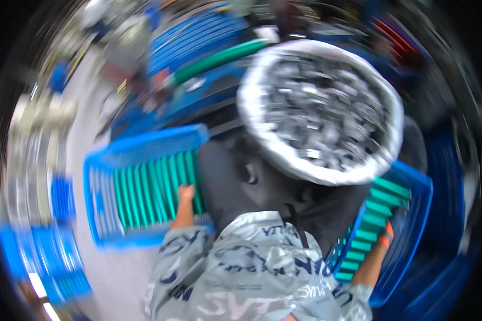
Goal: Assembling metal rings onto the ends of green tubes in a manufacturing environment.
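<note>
Plenty in view, nothing clearly finished

Nearest is the person's grey patterned shirt (pixel 251 262), with dark trousers (pixel 227 176) beyond it and a crate at each side.

The left hand (pixel 185 193) is at the left crate (pixel 155 140), over the end of its green strips (pixel 144 190) nearest the knee. Its fingers blur together, so I cannot tell whether they are apart, together or clamped on a strip. The strips stand side by side across most of that crate.

The right hand (pixel 386 234) reaches into the right crate (pixel 424 211), beside more strips (pixel 365 235) in a row. Blur and shadow hide its fingers too; I cannot tell their state or whether they grip anything. Part of the row lies behind the forearm.

Past the knees sits a white-lined tub (pixel 251 112), heaped almost to its rim with grey pieces (pixel 326 117); what carries it is hidden.

As for progress, my judgement is only rough: both crates look well stocked with strips, and plenty remains in the tub. No grey piece can be made out in either crate, and I cannot tell a done strip from an undone one.

Farther off, a green tube (pixel 219 60) lies in front of ribbed blue crates (pixel 193 37), all smeared by motion.
</note>
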The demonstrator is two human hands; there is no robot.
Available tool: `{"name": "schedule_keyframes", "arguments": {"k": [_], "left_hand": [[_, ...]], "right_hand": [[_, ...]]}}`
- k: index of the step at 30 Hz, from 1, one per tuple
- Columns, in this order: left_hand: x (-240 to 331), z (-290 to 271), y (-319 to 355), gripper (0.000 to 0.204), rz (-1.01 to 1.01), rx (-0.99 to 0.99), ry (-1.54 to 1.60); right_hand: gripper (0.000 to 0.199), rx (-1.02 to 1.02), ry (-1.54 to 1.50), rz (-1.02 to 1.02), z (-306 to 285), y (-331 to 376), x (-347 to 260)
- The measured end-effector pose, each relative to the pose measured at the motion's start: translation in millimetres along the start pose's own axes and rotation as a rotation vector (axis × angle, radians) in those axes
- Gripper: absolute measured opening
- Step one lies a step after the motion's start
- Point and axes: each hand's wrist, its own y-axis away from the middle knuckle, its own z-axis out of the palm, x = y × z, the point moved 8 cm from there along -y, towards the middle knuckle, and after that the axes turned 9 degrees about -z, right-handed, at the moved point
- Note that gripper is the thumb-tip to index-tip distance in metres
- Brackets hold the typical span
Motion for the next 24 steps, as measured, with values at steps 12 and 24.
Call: {"name": "schedule_keyframes", "arguments": {"k": [12,24], "left_hand": [[-203.3,36.9,2.0,0.071,-0.558,-0.004,0.275],[-425.5,-81.9,-118.9,0.089,-0.779,0.204,0.278]], "right_hand": [[0.066,-0.665,-0.341,-0.725,150.2,32.5,-673.9],[0.07,-0.732,-0.177,-0.815,233.1,41.6,-676.7]]}}
